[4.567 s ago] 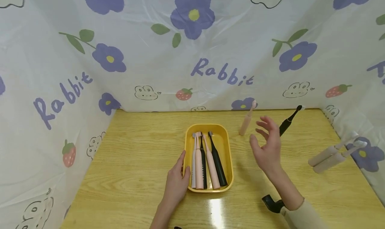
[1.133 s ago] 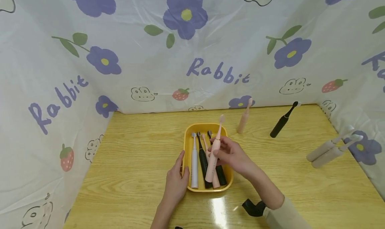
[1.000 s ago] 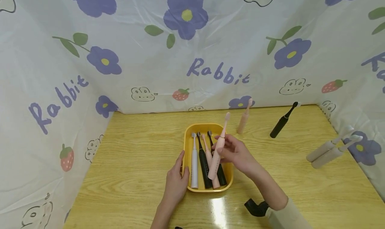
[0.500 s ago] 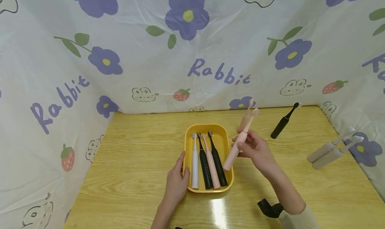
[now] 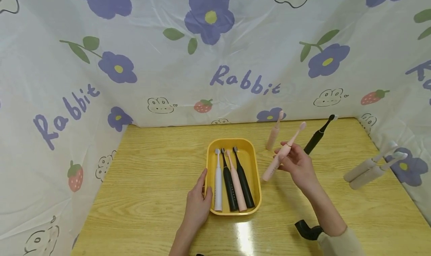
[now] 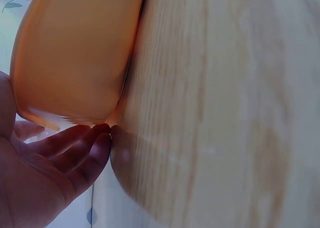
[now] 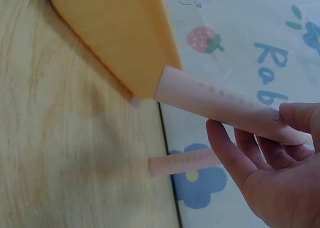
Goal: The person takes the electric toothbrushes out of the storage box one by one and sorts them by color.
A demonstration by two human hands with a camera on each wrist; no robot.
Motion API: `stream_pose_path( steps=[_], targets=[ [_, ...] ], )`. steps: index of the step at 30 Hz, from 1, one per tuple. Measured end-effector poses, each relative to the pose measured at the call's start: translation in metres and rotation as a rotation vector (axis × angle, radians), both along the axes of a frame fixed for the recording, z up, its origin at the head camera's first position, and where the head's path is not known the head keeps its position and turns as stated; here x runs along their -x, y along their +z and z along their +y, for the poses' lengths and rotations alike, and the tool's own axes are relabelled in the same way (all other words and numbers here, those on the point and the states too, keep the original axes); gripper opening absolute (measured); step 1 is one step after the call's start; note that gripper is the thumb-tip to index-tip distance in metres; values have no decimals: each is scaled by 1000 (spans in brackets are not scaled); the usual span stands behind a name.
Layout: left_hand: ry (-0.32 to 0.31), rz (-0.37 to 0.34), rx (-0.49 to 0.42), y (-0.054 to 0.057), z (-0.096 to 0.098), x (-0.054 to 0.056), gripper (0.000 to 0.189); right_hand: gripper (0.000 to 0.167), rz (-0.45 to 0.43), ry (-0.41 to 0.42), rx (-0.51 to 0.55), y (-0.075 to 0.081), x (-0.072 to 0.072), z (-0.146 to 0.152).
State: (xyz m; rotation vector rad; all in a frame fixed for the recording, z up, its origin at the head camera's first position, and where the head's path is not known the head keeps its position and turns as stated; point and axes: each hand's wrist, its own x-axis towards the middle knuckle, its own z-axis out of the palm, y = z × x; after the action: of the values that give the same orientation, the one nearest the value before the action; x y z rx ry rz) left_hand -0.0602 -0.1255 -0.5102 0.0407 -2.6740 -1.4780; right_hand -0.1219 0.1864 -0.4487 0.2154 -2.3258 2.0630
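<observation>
My right hand [image 5: 300, 170] pinches a pink electric toothbrush [image 5: 277, 163] between thumb and fingers, tilted with its brush head up to the right. In the right wrist view the toothbrush handle [image 7: 215, 100] is held above the table. My left hand [image 5: 198, 201] holds the left side of a yellow tray [image 5: 258, 185], thumb at the rim and fingers along the outer wall [image 6: 80, 53]. Inside the tray lie a white toothbrush [image 5: 218, 188], a pink toothbrush [image 5: 238, 188] and two black toothbrushes, one at its right [image 5: 245, 185].
Behind my right hand a pink toothbrush [image 5: 273, 136] stands upright on the wooden table [image 5: 144, 196], with a black toothbrush [image 5: 314, 141] further right. Two pale toothbrushes [image 5: 365, 175] stand side by side at the far right. A printed cloth [image 5: 161, 69] hangs around the table.
My right hand came to the tray, lifted a pink toothbrush out of it and carried it right, past the rim. My left hand stays on the tray.
</observation>
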Motion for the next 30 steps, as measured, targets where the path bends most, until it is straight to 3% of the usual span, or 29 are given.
stream_pose_path(
  steps=[9, 21, 30],
  targets=[
    [-5, -1, -12, -1, 0, 0, 59, 44, 16, -88, -73, -15, 10, 2],
    [-12, 15, -22, 0, 0, -1, 59, 42, 157, -268, -302, -28, 27, -3],
    [-7, 2, -24, 0, -1, -1, 60, 41, 259, -361, -331, -35, 39, -10]
  ],
)
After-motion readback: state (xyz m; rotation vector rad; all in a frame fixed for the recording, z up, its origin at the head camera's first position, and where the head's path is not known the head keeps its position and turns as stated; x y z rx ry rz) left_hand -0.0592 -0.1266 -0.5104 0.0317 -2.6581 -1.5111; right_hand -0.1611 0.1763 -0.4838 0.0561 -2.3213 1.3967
